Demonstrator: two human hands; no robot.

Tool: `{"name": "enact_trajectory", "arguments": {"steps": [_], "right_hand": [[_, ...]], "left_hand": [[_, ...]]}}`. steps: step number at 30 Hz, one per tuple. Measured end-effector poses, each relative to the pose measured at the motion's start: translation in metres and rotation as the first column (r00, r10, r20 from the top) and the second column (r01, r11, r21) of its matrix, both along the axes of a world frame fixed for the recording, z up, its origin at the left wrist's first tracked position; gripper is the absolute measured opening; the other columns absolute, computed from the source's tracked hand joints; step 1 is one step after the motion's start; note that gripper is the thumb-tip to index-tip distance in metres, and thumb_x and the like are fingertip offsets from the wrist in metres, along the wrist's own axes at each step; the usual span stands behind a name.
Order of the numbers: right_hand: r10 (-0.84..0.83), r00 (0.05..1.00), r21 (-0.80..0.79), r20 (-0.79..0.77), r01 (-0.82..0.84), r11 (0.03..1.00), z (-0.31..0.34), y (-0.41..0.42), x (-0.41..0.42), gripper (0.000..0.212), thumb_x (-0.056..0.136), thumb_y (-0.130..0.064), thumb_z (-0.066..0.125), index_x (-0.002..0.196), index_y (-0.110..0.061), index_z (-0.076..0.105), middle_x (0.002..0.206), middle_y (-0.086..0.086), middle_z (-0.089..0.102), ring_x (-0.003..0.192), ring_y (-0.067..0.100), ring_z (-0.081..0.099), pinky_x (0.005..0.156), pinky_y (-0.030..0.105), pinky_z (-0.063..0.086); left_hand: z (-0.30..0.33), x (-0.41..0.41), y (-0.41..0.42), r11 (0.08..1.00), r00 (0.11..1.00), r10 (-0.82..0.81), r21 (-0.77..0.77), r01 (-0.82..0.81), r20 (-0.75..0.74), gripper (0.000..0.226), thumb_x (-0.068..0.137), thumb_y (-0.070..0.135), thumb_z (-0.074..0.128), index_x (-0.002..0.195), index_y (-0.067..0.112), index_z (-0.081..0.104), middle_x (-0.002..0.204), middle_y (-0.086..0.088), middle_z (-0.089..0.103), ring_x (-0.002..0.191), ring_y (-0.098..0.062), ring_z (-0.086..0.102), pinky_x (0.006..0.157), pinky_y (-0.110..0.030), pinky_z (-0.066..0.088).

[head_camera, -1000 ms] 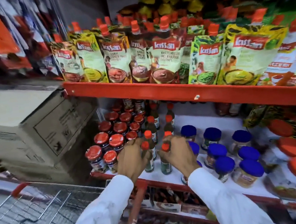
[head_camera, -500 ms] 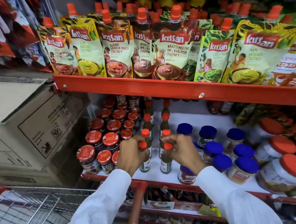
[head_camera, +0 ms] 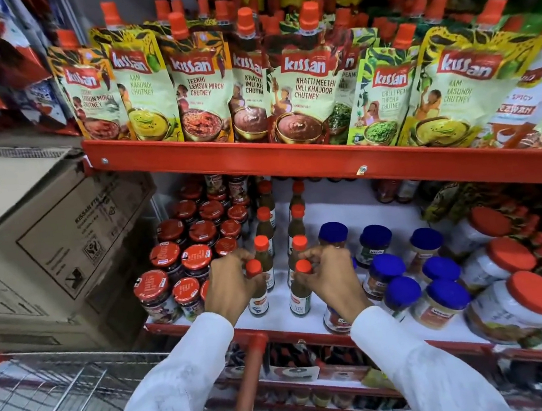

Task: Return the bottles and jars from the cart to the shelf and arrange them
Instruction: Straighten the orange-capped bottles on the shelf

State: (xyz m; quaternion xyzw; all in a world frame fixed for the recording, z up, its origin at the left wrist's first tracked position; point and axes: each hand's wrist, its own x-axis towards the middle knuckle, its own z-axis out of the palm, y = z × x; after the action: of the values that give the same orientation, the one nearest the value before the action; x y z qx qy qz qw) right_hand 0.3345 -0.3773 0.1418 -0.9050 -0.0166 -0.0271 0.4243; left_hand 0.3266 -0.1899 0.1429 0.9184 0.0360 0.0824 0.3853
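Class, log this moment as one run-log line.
left hand: grips left front bottle | right hand: grips right front bottle | both upright on shelf front edge

"Kissan" chutney pouches (head_camera: 300, 85) read "Khatti Meethi Imli Khajoor Chutney"; the cardboard box (head_camera: 48, 235) reads "Kissan".

Blue-lidded jars (head_camera: 443, 301) — eight. Slim orange-capped bottles (head_camera: 258, 293) — eight visible. Hands — two. Cardboard box (head_camera: 42, 242) — one.
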Motion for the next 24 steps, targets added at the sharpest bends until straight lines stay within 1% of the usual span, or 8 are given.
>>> {"name": "enact_trajectory", "arguments": {"steps": [3,5,7,9,11,17,20,24], "right_hand": [[0.009,1.000,-0.009,-0.005,-0.009,1.000,0.0010,-0.0002,-0.0009,0.024,0.071,-0.007,0.078,0.093,-0.016,0.074,0.088,-0.001,0.077,0.080,0.015,0.071,0.081,0.037,0.060],[0.015,1.000,-0.017,-0.010,-0.016,1.000,0.0025,0.0009,-0.0020,0.027,0.073,-0.007,0.077,0.098,-0.014,0.073,0.091,0.000,0.077,0.082,0.015,0.070,0.083,0.034,0.059],[0.027,0.999,-0.019,-0.019,-0.027,0.999,0.0043,0.0022,-0.0026,0.030,0.074,-0.006,0.077,0.103,-0.013,0.072,0.096,0.002,0.076,0.085,0.015,0.070,0.086,0.031,0.058],[0.035,0.999,-0.019,-0.033,-0.036,0.999,0.0047,0.0030,-0.0026,0.032,0.075,-0.006,0.076,0.105,-0.012,0.072,0.100,0.003,0.076,0.088,0.016,0.069,0.087,0.027,0.055],[0.036,0.999,-0.026,-0.039,-0.037,0.999,0.0039,0.0030,-0.0017,0.034,0.075,-0.006,0.076,0.107,-0.013,0.071,0.102,0.002,0.075,0.091,0.015,0.069,0.087,0.025,0.054],[0.035,0.999,-0.068,-0.028,-0.037,0.997,0.0009,0.0031,-0.0007,0.040,0.070,-0.010,0.079,0.109,-0.019,0.071,0.106,-0.002,0.075,0.093,0.014,0.069,0.090,0.032,0.057],[0.031,0.999,-0.051,-0.023,-0.032,0.998,-0.0024,0.0015,-0.0031,0.043,0.067,-0.010,0.083,0.107,-0.019,0.072,0.105,-0.003,0.075,0.091,0.013,0.070,0.089,0.034,0.058],[0.033,0.999,-0.038,-0.021,-0.033,0.999,-0.0030,0.0015,-0.0040,0.042,0.069,-0.003,0.080,0.108,-0.016,0.072,0.105,-0.001,0.075,0.092,0.013,0.070,0.091,0.033,0.057]], "left_hand": [[-0.0033,0.0018,0.0023,1.000,1.000,-0.004,-0.027,0.004,-0.013,0.030,0.068,0.010,0.080,0.096,0.016,0.073,0.083,-0.001,0.074,0.071,-0.016,0.068,0.071,-0.030,0.059],[-0.0038,0.0032,0.0036,1.000,1.000,-0.018,-0.022,0.017,-0.018,0.035,0.068,0.009,0.079,0.101,0.014,0.074,0.090,-0.005,0.076,0.070,-0.016,0.067,0.074,-0.029,0.059],[-0.0032,0.0047,0.0040,0.999,0.999,-0.048,-0.001,0.048,-0.019,0.038,0.067,0.008,0.078,0.105,0.013,0.074,0.095,-0.005,0.077,0.076,-0.016,0.068,0.078,-0.028,0.058],[-0.0029,0.0057,0.0042,0.997,0.997,-0.075,0.014,0.075,-0.019,0.040,0.067,0.007,0.078,0.107,0.014,0.074,0.100,-0.004,0.077,0.084,-0.017,0.071,0.083,-0.030,0.059],[-0.0030,0.0061,0.0043,0.996,0.996,-0.086,0.017,0.087,-0.021,0.042,0.067,0.006,0.077,0.108,0.015,0.074,0.103,-0.003,0.077,0.087,-0.016,0.071,0.085,-0.031,0.059],[-0.0038,0.0055,0.0053,0.996,0.996,-0.083,0.006,0.083,-0.021,0.044,0.066,0.006,0.078,0.109,0.015,0.074,0.103,-0.003,0.077,0.086,-0.015,0.071,0.085,-0.027,0.058],[-0.0047,0.0020,0.0045,0.997,0.997,-0.077,-0.023,0.077,0.000,0.046,0.067,0.006,0.079,0.111,0.014,0.072,0.100,-0.004,0.078,0.081,-0.014,0.071,0.082,-0.030,0.060],[-0.0078,-0.0012,0.0040,0.998,0.998,-0.068,-0.006,0.068,0.008,0.042,0.067,0.009,0.082,0.107,0.014,0.072,0.095,-0.002,0.077,0.076,-0.016,0.071,0.078,-0.034,0.061]]}}
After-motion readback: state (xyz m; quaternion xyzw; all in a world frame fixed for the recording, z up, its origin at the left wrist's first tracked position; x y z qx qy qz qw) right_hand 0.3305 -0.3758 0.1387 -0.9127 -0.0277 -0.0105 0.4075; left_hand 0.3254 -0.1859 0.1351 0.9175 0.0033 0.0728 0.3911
